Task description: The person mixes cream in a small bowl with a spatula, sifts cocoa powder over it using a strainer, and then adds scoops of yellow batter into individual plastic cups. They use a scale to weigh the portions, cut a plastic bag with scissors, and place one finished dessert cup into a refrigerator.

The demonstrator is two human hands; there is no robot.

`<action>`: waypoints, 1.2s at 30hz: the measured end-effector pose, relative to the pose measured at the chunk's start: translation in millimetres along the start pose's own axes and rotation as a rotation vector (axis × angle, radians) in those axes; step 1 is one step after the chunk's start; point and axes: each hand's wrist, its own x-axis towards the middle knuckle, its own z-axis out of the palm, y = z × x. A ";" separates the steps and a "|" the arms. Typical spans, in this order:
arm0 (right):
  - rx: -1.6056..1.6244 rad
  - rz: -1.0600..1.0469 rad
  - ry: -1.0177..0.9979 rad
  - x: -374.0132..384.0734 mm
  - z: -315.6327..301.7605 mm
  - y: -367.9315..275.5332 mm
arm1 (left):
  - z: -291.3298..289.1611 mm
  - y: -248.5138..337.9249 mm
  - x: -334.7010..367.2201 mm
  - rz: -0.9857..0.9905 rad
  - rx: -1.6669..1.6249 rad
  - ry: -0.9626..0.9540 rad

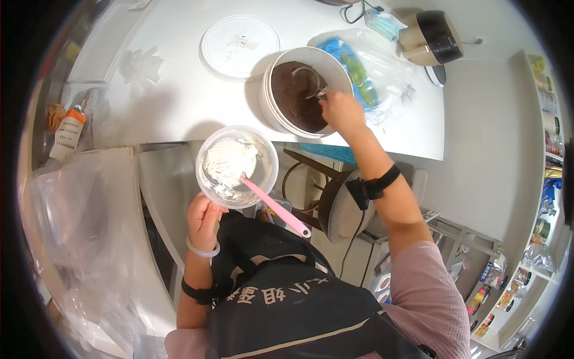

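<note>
My left hand (204, 216) grips the near rim of a clear plastic bowl (271, 173) in front of my apron, by the table's front edge. Thick white cream (230, 160) fills part of the bowl and smears its wall. A pink-handled spatula (278, 209) leans in it, blade in the cream, handle sticking out toward me. Over the right rim of a white bucket (270, 107) reaches my right hand (344, 113), closed on the handle of a scoop (307, 82). Its round, see-through cup rests against the brown powder (293, 99) inside; my fingers partly hide the handle.
A white round lid (239, 46) lies left of the bucket on the white table (179, 90). Plastic bags with blue and green contents (359, 75) crowd its right side. A round stool (347, 206) stands below the table edge; clear plastic sheeting (84, 239) hangs at left.
</note>
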 end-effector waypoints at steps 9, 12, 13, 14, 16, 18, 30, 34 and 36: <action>0.692 0.140 -0.101 -19.2 1.0 26.1 | 1.8 1.5 3.0 0.053 -0.009 -0.024; 1.124 0.243 -0.092 -44.2 1.0 21.2 | 0.4 2.8 3.5 0.085 0.046 -0.041; 1.190 0.268 -0.072 -52.5 -1.5 15.4 | 0.8 3.1 3.7 0.090 0.048 -0.041; 1.258 0.293 -0.052 -59.8 -2.9 11.0 | 2.6 2.7 4.6 0.100 0.044 -0.034; 1.285 0.309 -0.037 -73.5 -0.7 7.9 | 1.5 1.1 4.0 0.129 0.073 -0.061; 1.312 0.327 -0.018 -85.5 -2.6 3.4 | -1.4 -1.3 5.6 0.162 0.118 -0.074; 1.341 0.116 0.046 -171.3 -77.2 -65.5 | 7.2 20.5 7.3 0.264 0.198 -0.045; 1.243 0.025 0.064 -187.8 -75.5 -76.8 | 13.5 22.8 1.6 0.273 0.179 -0.053; 1.183 0.027 0.060 -191.2 -73.7 -78.1 | 14.5 24.4 -1.2 0.263 0.166 -0.049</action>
